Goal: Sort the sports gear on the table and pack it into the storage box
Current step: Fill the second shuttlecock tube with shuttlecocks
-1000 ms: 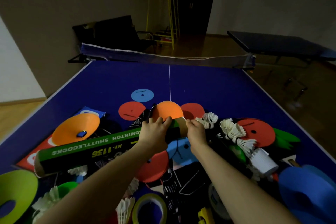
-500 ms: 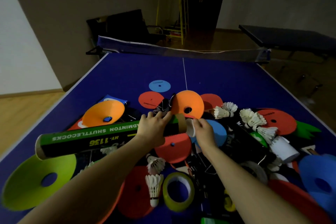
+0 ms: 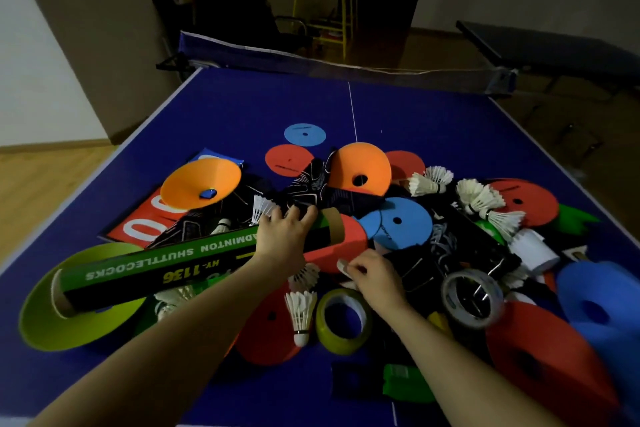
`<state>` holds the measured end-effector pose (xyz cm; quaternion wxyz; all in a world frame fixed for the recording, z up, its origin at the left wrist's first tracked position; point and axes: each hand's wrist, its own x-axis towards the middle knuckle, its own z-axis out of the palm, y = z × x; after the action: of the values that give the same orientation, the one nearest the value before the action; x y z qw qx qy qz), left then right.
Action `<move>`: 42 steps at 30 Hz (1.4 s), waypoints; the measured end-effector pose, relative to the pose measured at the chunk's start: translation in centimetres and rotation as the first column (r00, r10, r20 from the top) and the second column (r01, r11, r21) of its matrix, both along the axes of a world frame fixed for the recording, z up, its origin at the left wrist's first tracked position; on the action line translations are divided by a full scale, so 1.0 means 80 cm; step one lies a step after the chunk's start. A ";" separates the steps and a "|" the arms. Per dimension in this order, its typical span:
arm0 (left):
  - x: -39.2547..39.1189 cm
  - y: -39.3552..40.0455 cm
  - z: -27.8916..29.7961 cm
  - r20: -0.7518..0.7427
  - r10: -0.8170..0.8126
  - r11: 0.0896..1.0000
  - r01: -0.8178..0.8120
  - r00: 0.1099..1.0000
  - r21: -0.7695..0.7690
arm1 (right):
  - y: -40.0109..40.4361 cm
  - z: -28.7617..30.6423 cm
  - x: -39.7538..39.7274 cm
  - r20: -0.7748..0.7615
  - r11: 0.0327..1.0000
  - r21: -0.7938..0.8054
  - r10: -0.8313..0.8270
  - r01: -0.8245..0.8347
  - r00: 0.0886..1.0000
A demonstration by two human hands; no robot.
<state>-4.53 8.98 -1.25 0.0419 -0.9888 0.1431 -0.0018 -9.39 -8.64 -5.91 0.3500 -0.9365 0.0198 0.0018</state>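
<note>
The left hand (image 3: 282,241) grips the green shuttlecock tube (image 3: 180,262) near its far open end, above the gear pile on the table (image 3: 415,114). The right hand (image 3: 375,276) pinches a small pale item, too small to identify, near the yellow tape roll (image 3: 343,321). A blurred blue cone (image 3: 602,302) is cut off at the right.

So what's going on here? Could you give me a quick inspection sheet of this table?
Surface: blue table-tennis table, net across the far end.
Job's things: shuttlecock tube, loose shuttlecocks, flat and cone markers.
Clutter: yellow tape roll, grey tape roll, red scoreboard card.
Hands: left hand grips the tube; right hand pinches a small pale cap.
Cables: nothing seen.
Surroundings: dim room, yellow rack, second table.
</note>
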 end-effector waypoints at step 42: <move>0.005 0.068 0.008 0.013 0.115 0.993 -0.115 0.993 0.020 | 0.068 0.034 0.113 -0.147 0.856 0.433 -0.244 0.284 0.959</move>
<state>-4.13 14.43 -0.61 0.0528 -0.9949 0.0859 -0.0037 -0.37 -3.22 -3.16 0.5525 -0.8176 0.1622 -0.0011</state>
